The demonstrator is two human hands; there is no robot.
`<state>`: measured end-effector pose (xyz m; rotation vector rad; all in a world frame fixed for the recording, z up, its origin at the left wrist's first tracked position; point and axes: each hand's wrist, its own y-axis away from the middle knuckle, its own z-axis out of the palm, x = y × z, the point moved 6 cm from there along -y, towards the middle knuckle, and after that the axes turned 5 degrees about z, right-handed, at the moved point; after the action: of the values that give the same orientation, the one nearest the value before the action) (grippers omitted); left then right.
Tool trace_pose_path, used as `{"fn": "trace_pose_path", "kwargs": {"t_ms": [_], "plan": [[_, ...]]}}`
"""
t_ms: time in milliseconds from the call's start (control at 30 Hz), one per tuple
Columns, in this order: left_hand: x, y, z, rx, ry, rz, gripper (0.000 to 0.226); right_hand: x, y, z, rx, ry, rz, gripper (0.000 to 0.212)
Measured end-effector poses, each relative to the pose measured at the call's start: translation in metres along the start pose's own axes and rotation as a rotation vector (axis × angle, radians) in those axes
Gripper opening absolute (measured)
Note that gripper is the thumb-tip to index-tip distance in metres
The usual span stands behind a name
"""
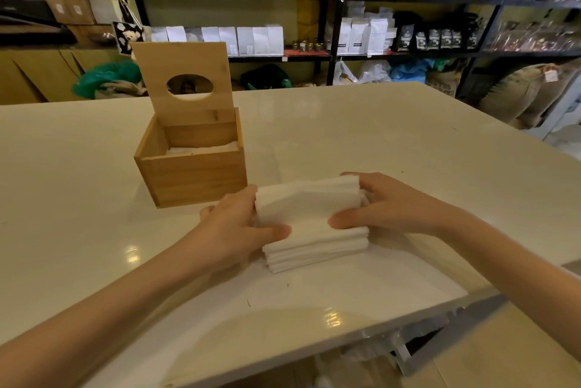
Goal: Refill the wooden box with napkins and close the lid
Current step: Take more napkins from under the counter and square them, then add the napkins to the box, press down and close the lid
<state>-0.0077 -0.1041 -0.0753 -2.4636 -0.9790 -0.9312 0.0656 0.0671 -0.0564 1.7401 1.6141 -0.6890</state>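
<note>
A stack of white napkins [309, 214] lies on the white table [393, 142], in front of me. My left hand [239, 224] grips the stack's left side, thumb on top. My right hand [386, 202] grips its right side the same way. The wooden box [195, 177] stands to the left, just behind my left hand. Its lid [185, 82], with an oval hole, is hinged up and stands upright at the back. A few white napkins [201, 150] show low inside the box.
The table's near edge [314, 353] runs diagonally below my arms. Black shelves [330, 26] with bags, kettles and jars stand behind the table. Sacks [518, 89] and green bags [107, 76] lie on the floor beyond it.
</note>
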Motion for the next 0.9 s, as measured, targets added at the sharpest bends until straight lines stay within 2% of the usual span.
{"fn": "trace_pose_path", "kwargs": {"t_ms": [100,200,433,500,567,667,767,833,900], "plan": [[0.002,0.003,-0.003,0.007,0.021,0.025,0.036,-0.007,0.003,-0.001,0.028,-0.014,-0.034,0.016],[0.002,0.005,-0.005,-0.020,0.138,0.000,0.036,-0.013,0.006,-0.001,-0.005,-0.114,-0.015,0.018],[0.001,0.014,-0.020,-0.038,0.690,-0.170,0.062,-0.018,0.001,-0.006,0.003,-0.371,0.197,0.061],[0.000,0.019,-0.029,-0.025,0.787,-0.205,0.048,-0.026,-0.002,-0.002,-0.063,-0.475,0.232,0.054],[-0.002,0.023,-0.037,-0.022,0.863,-0.239,0.048,-0.036,-0.007,0.003,-0.140,-0.541,0.257,0.042],[-0.004,0.026,-0.056,-0.008,0.881,-0.208,0.052,-0.055,-0.018,0.004,-0.205,-0.556,0.235,0.046],[-0.001,0.025,-0.091,0.091,0.836,-0.094,0.046,-0.083,-0.035,0.000,-0.199,-0.535,0.132,0.043],[-0.003,0.022,-0.115,0.169,0.807,-0.083,0.036,-0.098,-0.050,-0.005,-0.162,-0.530,0.093,0.038],[-0.012,0.014,-0.137,0.259,0.777,-0.131,0.033,-0.108,-0.068,-0.009,-0.125,-0.503,0.084,0.050]]}}
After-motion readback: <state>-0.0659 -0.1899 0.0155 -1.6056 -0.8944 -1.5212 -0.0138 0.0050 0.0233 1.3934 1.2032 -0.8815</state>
